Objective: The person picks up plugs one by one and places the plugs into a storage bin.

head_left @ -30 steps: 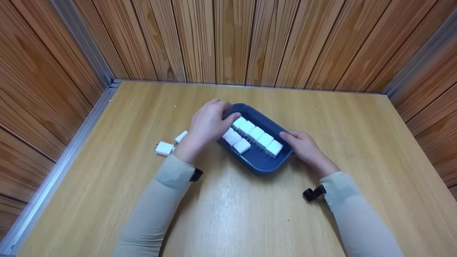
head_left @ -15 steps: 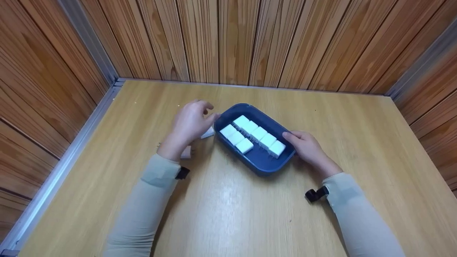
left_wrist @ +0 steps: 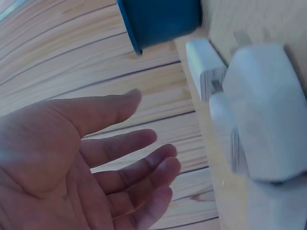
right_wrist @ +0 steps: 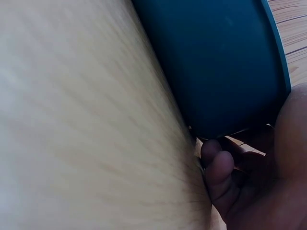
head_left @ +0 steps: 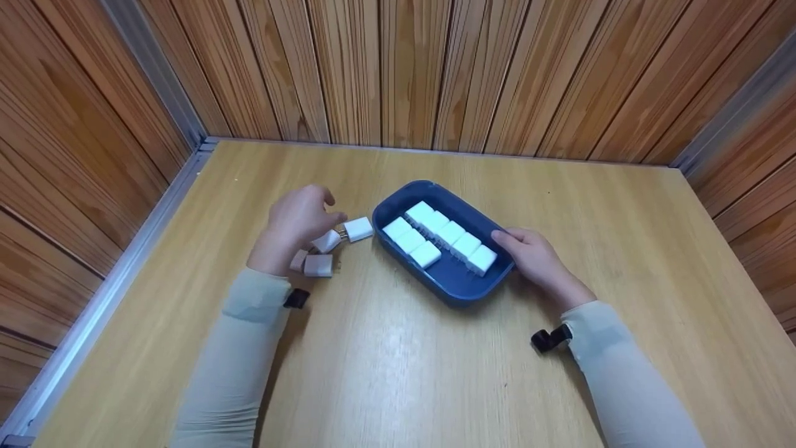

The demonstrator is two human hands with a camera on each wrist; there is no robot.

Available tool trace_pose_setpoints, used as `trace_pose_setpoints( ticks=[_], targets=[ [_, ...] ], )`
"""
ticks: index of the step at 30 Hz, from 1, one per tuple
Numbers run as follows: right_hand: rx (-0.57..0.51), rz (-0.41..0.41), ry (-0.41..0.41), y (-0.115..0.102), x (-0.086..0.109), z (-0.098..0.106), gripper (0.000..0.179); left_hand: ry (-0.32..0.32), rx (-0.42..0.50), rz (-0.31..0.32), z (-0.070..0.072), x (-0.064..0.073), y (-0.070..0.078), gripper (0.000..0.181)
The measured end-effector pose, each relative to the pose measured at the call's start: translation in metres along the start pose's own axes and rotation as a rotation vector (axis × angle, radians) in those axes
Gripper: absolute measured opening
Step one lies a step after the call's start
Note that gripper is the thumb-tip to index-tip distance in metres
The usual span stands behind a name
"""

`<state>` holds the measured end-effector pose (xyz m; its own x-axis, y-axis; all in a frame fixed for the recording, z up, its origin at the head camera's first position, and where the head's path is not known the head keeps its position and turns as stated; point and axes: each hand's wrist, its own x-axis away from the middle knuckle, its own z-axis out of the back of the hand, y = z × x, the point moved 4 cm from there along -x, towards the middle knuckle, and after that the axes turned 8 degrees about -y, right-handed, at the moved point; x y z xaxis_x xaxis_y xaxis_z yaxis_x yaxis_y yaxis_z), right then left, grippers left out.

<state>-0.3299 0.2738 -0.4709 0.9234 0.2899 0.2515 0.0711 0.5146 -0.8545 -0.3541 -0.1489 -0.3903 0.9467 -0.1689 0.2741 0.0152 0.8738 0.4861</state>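
On my head feed I get a navy tray (head_left: 461,285) and white plug chargers (head_left: 449,234); both wrist feeds turn that tray teal. I see grey-beige sleeves (head_left: 625,373), black wrist cameras (head_left: 548,340), tan wood-grain tabletop (head_left: 398,379), orange-brown wall planks (head_left: 410,74) striped dark.

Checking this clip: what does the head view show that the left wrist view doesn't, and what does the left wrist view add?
Only the head view: the right hand gripping one end of the blue tray, the eight white plugs inside in rows of five and three, and both pale sleeves.

Only the left wrist view: the palm side of the left hand, which holds nothing.

Both: the left hand, the tray's outer wall, the loose white plugs on the table, and wood-plank walls.
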Motion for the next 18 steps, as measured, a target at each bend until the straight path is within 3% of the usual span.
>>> trace_pose_setpoints(
  ticks=[9,18],
  targets=[
    [0.013,0.010,0.013,-0.001,0.001,-0.002,0.063,-0.052,-0.063,0.021,0.002,0.001,-0.016,0.053],
    [0.014,0.002,0.016,0.000,0.001,-0.001,0.065,-0.122,-0.083,-0.086,-0.003,0.009,-0.017,0.040]
  ],
)
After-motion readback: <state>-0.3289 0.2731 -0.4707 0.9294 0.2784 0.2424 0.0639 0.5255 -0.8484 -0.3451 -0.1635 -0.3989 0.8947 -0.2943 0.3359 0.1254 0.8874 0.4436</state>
